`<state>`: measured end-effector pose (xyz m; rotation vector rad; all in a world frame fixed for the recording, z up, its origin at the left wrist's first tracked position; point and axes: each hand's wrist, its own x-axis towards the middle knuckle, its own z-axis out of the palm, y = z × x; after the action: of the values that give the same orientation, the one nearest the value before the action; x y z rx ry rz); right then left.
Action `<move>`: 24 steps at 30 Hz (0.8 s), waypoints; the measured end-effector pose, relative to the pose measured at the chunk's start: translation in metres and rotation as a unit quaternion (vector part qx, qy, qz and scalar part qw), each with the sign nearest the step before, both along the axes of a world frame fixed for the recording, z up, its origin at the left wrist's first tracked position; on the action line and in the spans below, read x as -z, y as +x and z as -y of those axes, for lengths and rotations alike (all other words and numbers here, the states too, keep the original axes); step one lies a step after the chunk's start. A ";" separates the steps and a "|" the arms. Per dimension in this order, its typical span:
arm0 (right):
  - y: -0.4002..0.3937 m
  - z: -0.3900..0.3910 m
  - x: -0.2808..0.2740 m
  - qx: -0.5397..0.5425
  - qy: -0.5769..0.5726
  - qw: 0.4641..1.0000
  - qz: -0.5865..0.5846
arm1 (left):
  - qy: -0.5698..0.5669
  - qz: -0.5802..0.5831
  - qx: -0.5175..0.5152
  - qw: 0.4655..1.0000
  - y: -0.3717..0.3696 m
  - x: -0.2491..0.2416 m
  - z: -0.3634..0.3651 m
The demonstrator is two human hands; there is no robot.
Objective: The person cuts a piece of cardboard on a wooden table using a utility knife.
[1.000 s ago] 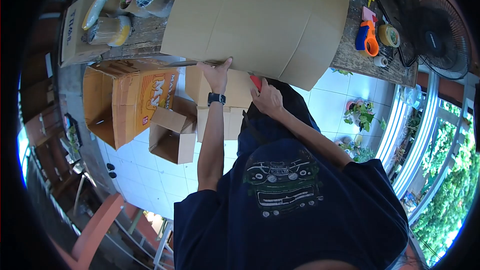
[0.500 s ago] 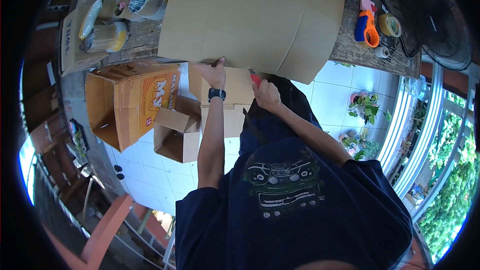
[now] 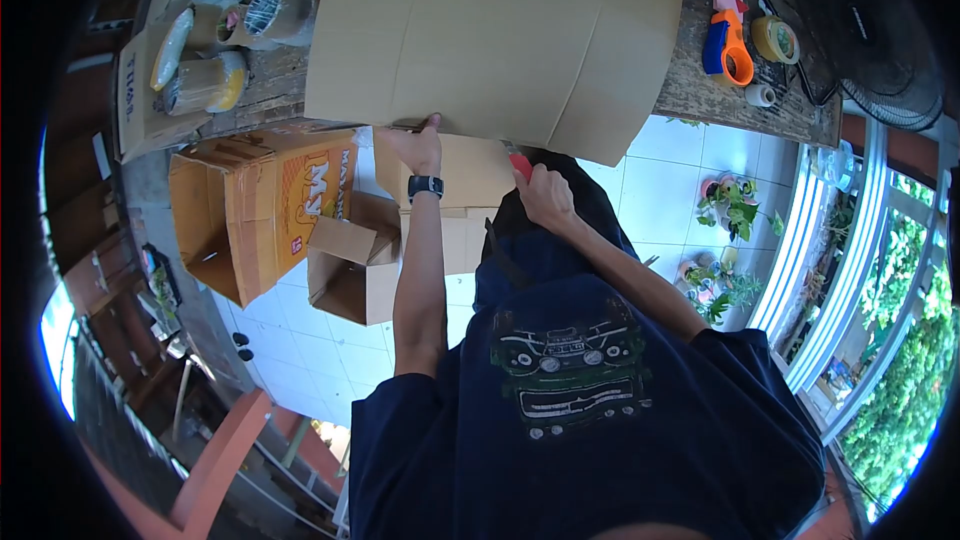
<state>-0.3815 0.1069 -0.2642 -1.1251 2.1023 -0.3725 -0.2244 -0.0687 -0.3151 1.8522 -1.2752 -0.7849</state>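
Observation:
A large sheet of brown cardboard [image 3: 480, 35] lies on the wooden table and juts past its near edge. My left hand [image 3: 418, 148], with a dark watch on the wrist, grips the sheet's near edge, thumb on top and fingers underneath. In my right hand [image 3: 547, 198] is a red-handled cutter knife [image 3: 521, 166], its handle just below that same edge. The knife's blade is hard to make out against the cardboard behind. Two crease lines run across the sheet.
An orange printed carton [image 3: 250, 210] and a small open box [image 3: 355, 265] stand on the tiled floor. On the table [image 3: 720, 105] are an orange-and-blue tape dispenser [image 3: 735, 55], tape roll [image 3: 775, 40] and fan [image 3: 865, 35]. Wrapped rolls [image 3: 205, 83] sit left; potted plants [image 3: 730, 205] right.
The cardboard and my left hand appear slightly further left in view. My right hand has moved a little right and down with the cutter knife, away from the sheet's edge.

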 end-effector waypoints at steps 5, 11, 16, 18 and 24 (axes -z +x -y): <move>0.010 0.018 0.019 0.044 -0.014 0.999 0.018 | -0.023 -0.032 -0.008 0.999 -0.009 -0.018 -0.009; -0.008 -0.010 -0.002 0.050 0.029 0.998 0.032 | 0.021 -0.048 -0.015 0.999 -0.012 -0.024 0.001; -0.003 0.013 0.030 0.102 -0.015 0.995 0.004 | 0.038 -0.047 -0.027 0.998 -0.014 -0.027 -0.006; -0.005 -0.002 0.025 0.081 -0.015 0.997 0.005 | 0.068 0.035 -0.034 0.996 -0.019 -0.036 -0.001; -0.016 -0.023 0.013 0.096 0.027 0.995 -0.015 | -0.013 0.007 -0.029 0.999 -0.017 -0.021 -0.002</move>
<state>-0.3979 0.1299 -0.2771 -0.9050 2.2411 -0.3885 -0.2417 -0.0669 -0.2937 1.8681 -1.2298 -0.7217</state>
